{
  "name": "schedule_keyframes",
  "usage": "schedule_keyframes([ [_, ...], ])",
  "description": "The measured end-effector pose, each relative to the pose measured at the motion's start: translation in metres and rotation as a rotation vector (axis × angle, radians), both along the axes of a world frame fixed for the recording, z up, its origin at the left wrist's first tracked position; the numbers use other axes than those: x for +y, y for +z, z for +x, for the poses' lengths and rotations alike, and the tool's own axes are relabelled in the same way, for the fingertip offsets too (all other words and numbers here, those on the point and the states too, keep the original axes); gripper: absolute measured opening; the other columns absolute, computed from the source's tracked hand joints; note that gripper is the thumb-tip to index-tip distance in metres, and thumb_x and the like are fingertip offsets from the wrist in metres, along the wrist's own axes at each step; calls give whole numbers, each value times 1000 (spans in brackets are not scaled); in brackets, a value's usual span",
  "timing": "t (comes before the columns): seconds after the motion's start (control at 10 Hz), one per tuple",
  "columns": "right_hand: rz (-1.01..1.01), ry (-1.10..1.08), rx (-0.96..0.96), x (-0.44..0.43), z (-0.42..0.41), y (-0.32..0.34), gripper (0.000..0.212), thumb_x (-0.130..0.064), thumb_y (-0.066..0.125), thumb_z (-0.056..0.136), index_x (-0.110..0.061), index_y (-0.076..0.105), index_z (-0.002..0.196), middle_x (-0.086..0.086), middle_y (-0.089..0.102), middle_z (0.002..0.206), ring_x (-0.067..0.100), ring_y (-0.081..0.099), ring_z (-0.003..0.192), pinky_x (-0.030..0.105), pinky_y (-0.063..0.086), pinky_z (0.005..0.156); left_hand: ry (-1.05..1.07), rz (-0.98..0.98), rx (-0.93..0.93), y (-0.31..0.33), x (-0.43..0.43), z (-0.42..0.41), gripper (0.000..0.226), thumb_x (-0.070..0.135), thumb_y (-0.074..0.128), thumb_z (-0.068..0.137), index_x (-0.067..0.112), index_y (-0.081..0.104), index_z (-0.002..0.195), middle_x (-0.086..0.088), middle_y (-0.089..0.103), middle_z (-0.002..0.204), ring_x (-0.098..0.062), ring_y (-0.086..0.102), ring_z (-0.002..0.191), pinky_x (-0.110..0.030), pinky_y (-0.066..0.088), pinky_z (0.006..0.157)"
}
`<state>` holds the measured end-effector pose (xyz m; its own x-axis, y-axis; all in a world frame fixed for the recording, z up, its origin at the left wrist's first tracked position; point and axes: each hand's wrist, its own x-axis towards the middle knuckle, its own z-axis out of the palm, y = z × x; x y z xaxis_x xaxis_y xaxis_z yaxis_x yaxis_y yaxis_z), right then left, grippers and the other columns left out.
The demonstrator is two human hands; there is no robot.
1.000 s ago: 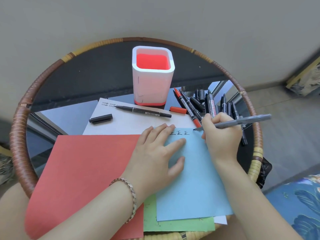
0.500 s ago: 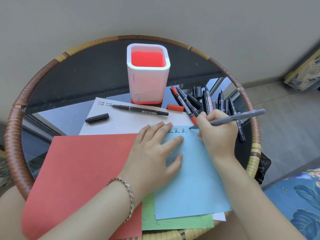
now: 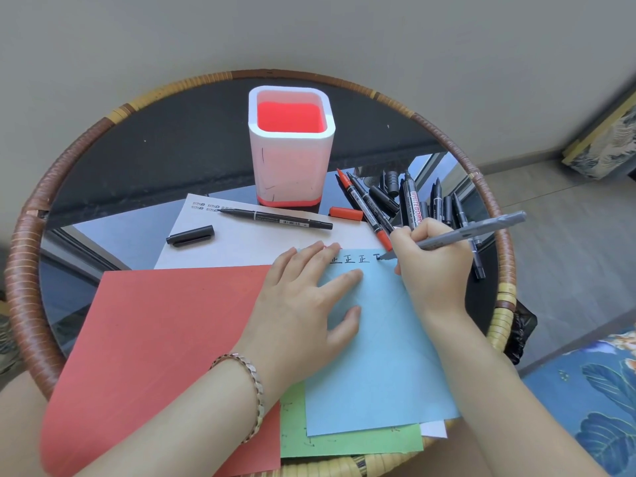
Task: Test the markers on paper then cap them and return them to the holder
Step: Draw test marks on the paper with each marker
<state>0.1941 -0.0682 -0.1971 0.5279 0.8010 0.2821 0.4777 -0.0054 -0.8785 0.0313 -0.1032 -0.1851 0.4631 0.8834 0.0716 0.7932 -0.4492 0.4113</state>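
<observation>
My right hand [image 3: 434, 266] grips a grey marker [image 3: 478, 231], its tip touching the top edge of the blue paper [image 3: 375, 356] beside several black written characters. My left hand [image 3: 306, 304] lies flat on the blue paper with fingers spread, holding nothing. The white holder with a red inside [image 3: 291, 146] stands behind the papers and looks empty. A pile of loose markers [image 3: 413, 204] lies right of the holder. An uncapped black marker [image 3: 275, 217] and a black cap [image 3: 190, 235] rest on the white sheet [image 3: 241, 246]. An orange cap [image 3: 345, 213] lies near the holder's base.
A red sheet [image 3: 165, 356] covers the near left of the round glass table with a wicker rim [image 3: 20, 270]. A green sheet [image 3: 344, 442] sticks out under the blue one. A wall stands behind; a blue patterned cushion [image 3: 592, 401] is at the lower right.
The grey marker's tip has moved slightly on the blue paper and a new stroke appears right of the written characters. My left hand has stayed flat in place.
</observation>
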Motion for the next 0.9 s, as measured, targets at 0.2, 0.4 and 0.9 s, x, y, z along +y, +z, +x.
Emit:
schedule_keyframes([
  [0.2, 1, -16, 0, 0, 1, 0, 29, -21, 52, 65, 2, 43, 51, 13, 49, 37, 15, 42, 38, 26, 41, 52, 3, 0, -1, 0, 0, 0, 45, 43, 38, 78, 26, 63, 111, -9, 53, 132, -25, 43, 126, -40, 20, 108],
  [0.4, 31, -53, -3, 0, 1, 2, 27, -19, 51, 65, -1, 38, 49, 27, 48, 46, 34, 44, 47, 29, 39, 51, 3, -2, -2, 0, 0, 0, 45, 44, 38, 78, 27, 63, 111, -8, 52, 132, -25, 43, 126, -39, 20, 108],
  [0.9, 9, 4, 50, -2, -2, 4, 28, -17, 52, 62, 3, 39, 49, 30, 47, 46, 18, 39, 43, 23, 34, 48, 6, 3, -4, 0, 0, 0, 44, 43, 38, 78, 26, 63, 111, -9, 53, 131, -25, 44, 125, -40, 20, 108],
])
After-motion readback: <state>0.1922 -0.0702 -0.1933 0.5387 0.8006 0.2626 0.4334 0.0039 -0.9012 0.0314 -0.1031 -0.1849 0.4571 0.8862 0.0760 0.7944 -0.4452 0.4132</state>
